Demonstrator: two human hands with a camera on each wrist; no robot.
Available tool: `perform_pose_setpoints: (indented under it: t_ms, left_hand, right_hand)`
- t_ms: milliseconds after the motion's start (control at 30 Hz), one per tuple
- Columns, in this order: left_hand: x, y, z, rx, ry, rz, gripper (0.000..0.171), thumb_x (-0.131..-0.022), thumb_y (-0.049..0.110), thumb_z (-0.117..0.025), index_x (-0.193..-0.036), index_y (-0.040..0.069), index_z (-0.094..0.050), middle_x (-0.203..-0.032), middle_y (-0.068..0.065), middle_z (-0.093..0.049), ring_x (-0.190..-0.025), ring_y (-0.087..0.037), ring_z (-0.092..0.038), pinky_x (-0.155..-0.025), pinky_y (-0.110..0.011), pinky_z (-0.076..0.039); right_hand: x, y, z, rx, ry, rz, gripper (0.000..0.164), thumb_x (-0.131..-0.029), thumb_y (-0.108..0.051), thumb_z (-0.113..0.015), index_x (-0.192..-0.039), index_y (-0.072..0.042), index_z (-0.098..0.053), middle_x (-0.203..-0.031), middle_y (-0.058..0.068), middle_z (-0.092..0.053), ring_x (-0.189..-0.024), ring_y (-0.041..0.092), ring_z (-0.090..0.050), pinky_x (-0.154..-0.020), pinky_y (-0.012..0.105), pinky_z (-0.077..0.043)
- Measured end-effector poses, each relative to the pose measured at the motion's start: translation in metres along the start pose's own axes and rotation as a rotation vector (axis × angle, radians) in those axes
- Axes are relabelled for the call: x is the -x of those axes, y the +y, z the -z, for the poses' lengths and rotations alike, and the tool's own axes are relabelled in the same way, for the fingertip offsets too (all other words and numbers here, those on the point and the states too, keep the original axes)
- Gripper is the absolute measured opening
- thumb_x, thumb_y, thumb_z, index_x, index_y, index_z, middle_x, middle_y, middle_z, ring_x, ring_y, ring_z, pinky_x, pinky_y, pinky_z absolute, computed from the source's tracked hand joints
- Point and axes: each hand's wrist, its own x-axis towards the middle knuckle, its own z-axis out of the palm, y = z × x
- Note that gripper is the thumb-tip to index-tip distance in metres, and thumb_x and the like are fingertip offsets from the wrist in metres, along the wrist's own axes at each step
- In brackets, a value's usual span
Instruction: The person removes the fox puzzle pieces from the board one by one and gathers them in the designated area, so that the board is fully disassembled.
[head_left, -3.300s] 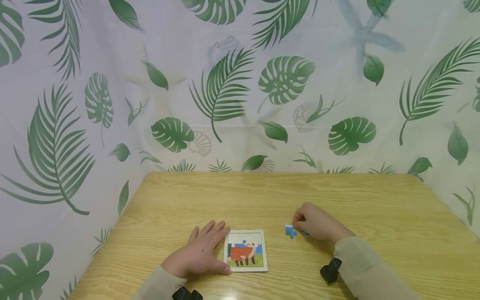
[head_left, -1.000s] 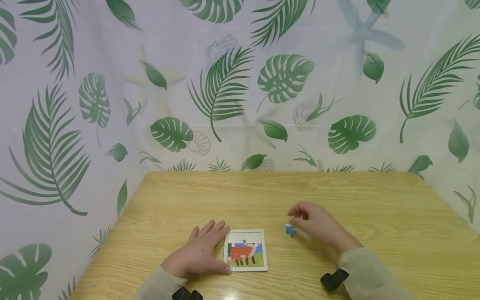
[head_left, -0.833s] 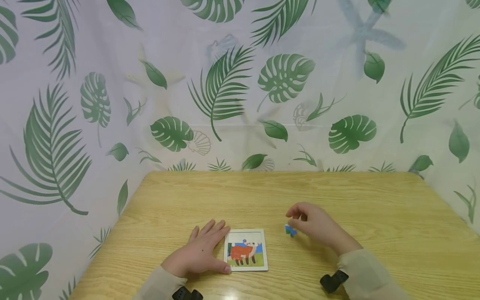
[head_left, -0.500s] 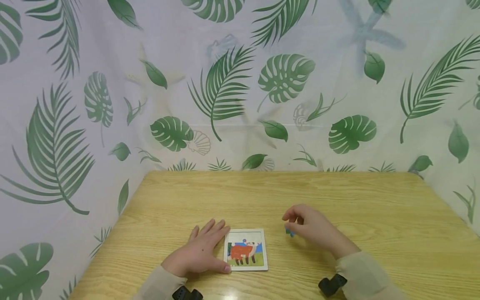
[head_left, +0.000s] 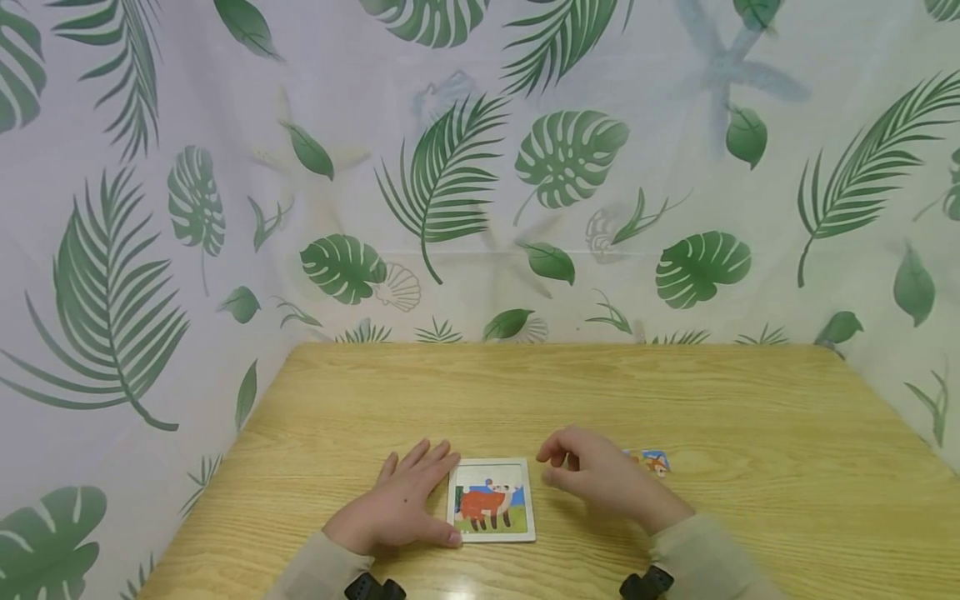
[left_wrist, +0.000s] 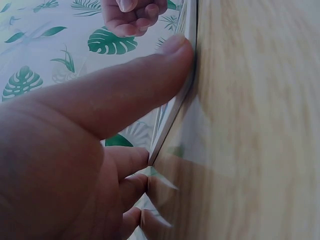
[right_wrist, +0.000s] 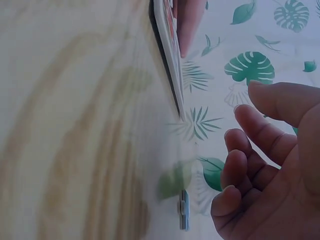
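A square jigsaw puzzle tray (head_left: 530, 500) with a pale frame lies on the table. In it shows a red animal picture on green and blue, with a bare pale strip along the top. My left hand (head_left: 408, 504) lies spread at its left side, thumb on the near corner, fingertips by the far one; the left wrist view shows the thumb (left_wrist: 172, 55) against the rim. My right hand (head_left: 600, 475) hovers right of the tray, fingers loosely bent. In the right wrist view nothing sits between thumb and fingers of that hand (right_wrist: 270, 155).
Beyond the right hand lies a jigsaw piece (head_left: 656, 462) with a small brown-and-white face on blue; another piece (head_left: 632, 455) is partly hidden by that hand. A piece (right_wrist: 185, 210) appears edge-on in the right wrist view. Leaf-printed cloth (head_left: 480, 208) hangs behind the wooden table (head_left: 480, 392).
My right hand has moved left and nearer, towards the tray. Pieces behind it have come into sight, while the blue-green piece is now hidden. The left hand and tray stay put.
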Motion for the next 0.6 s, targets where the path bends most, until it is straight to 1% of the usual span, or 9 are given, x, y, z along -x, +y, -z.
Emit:
perform_pose_setpoints:
  t_ms: [267, 467, 600]
  left_hand:
    - [-0.001, 0.001, -0.002, -0.019, 0.012, 0.006, 0.108, -0.076, 0.063, -0.079, -0.160, 0.013, -0.033, -0.167, -0.008, -0.020, -0.154, -0.035, -0.007, -0.115, -0.068, 0.003]
    - [-0.001, -0.002, -0.004, -0.016, 0.011, 0.001, 0.108, -0.076, 0.063, -0.079, -0.160, 0.014, -0.032, -0.167, -0.007, -0.020, -0.154, -0.035, -0.006, -0.115, -0.069, 0.002]
    - [-0.002, -0.003, -0.005, -0.022, 0.018, -0.003, 0.109, -0.076, 0.065, -0.078, -0.160, 0.014, -0.032, -0.167, -0.008, -0.020, -0.154, -0.035, -0.006, -0.115, -0.069, 0.002]
  right_hand:
    - [-0.001, -0.003, -0.012, 0.022, -0.004, -0.007, 0.013, -0.095, -0.021, -0.071, -0.106, -0.014, -0.069, -0.092, -0.005, -0.058, -0.075, 0.014, -0.052, -0.065, 0.028, -0.046]
    - [-0.004, -0.006, -0.021, 0.004, -0.037, -0.027, 0.018, -0.095, -0.022, -0.071, -0.109, -0.012, -0.069, -0.091, -0.004, -0.059, -0.075, 0.016, -0.053, -0.063, 0.029, -0.047]
    - [-0.007, -0.007, -0.027, -0.009, -0.047, -0.044, 0.017, -0.095, -0.021, -0.072, -0.109, -0.011, -0.069, -0.091, -0.004, -0.059, -0.077, 0.017, -0.053, -0.064, 0.030, -0.048]
